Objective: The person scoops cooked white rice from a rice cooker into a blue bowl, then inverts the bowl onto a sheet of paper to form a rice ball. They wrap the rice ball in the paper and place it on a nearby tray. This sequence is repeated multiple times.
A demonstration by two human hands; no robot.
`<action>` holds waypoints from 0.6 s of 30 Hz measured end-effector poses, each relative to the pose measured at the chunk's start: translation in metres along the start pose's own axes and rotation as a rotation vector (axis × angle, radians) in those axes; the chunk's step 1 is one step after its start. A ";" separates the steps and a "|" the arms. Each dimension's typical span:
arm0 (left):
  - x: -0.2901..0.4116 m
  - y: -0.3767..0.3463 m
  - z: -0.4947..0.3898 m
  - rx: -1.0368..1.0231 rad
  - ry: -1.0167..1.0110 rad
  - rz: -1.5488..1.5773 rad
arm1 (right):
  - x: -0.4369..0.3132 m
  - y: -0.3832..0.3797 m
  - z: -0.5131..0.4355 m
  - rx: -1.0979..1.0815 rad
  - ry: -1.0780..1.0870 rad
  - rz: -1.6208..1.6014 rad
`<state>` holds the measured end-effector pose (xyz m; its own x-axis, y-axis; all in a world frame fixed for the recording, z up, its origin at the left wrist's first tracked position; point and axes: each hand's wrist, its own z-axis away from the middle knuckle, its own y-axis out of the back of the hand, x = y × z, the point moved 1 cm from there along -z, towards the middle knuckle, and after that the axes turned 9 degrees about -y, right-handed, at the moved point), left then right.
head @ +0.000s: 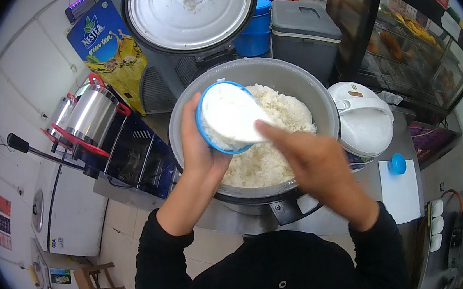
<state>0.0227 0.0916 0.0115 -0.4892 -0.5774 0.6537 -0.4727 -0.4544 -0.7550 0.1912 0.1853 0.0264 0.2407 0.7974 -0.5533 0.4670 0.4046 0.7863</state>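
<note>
My left hand (198, 141) holds a blue cup (201, 127) by its side, tilted towards me over a large rice cooker pot (319, 93). White cooked rice fills the part of the cup that shows. A white rice paddle (234, 112), gripped by my right hand (315, 157), lies flat across the cup's mouth and hides most of it. Below both hands, a mound of cooked rice (282, 107) sits in the pot. The cooker's round metal lid (159, 16) stands raised behind it.
Right of the pot stands a smaller white rice cooker (364, 122). A small blue cup (398, 164) rests on a white sheet (398, 199). Behind are a dark grey bin (304, 35) and a glass display case (402, 37). A cup-sealing machine (93, 121) with a lever is at left.
</note>
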 end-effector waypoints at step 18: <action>-0.001 0.000 -0.004 0.038 0.024 0.135 | -0.002 -0.012 0.002 0.041 -0.010 -0.495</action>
<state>0.0200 0.0954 0.0110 -0.5641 -0.6191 0.5463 -0.3735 -0.3988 -0.8375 0.1867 0.1782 0.0178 -0.0108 0.5094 -0.8605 0.5600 0.7160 0.4168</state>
